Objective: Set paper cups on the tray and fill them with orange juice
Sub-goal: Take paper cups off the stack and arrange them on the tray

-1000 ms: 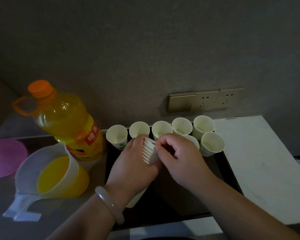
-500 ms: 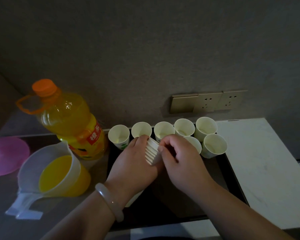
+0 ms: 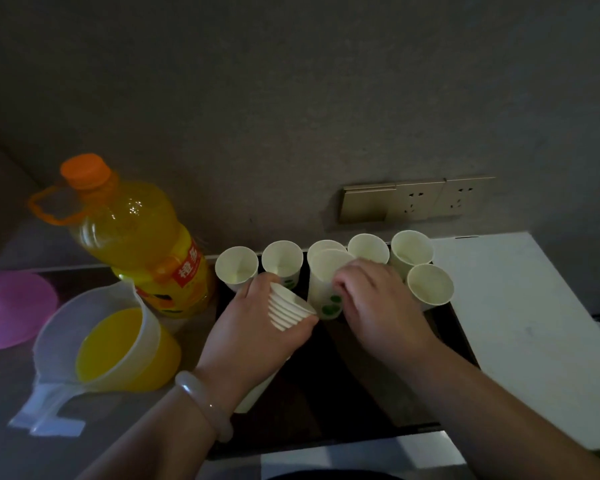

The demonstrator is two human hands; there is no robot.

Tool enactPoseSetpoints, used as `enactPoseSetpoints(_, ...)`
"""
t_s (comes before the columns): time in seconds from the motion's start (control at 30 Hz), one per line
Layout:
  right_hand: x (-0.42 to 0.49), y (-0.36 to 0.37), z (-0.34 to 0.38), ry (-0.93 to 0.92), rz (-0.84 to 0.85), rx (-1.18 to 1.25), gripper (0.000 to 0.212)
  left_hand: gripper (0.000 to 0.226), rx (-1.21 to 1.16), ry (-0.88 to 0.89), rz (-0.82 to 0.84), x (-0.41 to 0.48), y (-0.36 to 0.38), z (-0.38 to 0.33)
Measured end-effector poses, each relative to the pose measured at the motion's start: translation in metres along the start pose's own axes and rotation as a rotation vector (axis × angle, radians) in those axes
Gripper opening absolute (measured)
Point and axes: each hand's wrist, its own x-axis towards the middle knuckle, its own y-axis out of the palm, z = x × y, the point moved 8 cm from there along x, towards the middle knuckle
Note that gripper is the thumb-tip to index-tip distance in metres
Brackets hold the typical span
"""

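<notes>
At the far left lies a pink disc (image 3: pixel 13 310). Next comes a clear jug (image 3: pixel 108 344) part full of orange juice, with the capped juice bottle (image 3: pixel 136 237) behind it. Open paper cups (image 3: pixel 237 267) stand along the far edge of the dark tray (image 3: pixel 343 393). The left hand (image 3: pixel 257 330) is curled round a tilted cup stack (image 3: pixel 288 308), rims pointing right. The right hand (image 3: pixel 371 306) pinches a single cup (image 3: pixel 326 282) upright just in front of that row, hiding part of it. Wall sockets (image 3: pixel 420 199) sit above.

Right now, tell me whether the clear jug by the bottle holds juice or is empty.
Partly full. The clear jug shows orange juice inside, well below its rim.
</notes>
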Motion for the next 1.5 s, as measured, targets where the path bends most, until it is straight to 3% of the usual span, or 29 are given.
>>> enactPoseSetpoints(0.13,-0.011,0.029,-0.002,-0.118,0.042,-0.098,0.019,0.069,0.006,-0.012,-0.004,0.0,-0.001,0.002)
enactPoseSetpoints(0.3,-0.018,0.045,-0.006,-0.22,0.021,-0.145,0.018,0.071,0.006,-0.014,-0.009,-0.004,0.001,0.004)
enactPoseSetpoints(0.73,-0.03,0.065,-0.019,-0.156,0.202,-0.159,0.024,0.074,0.022,-0.033,0.003,-0.005,0.001,0.005)
enactPoseSetpoints(1.5,-0.041,0.056,-0.014,-0.299,0.126,-0.249,0.024,0.076,-0.008,-0.038,0.022,-0.002,0.0,0.007)
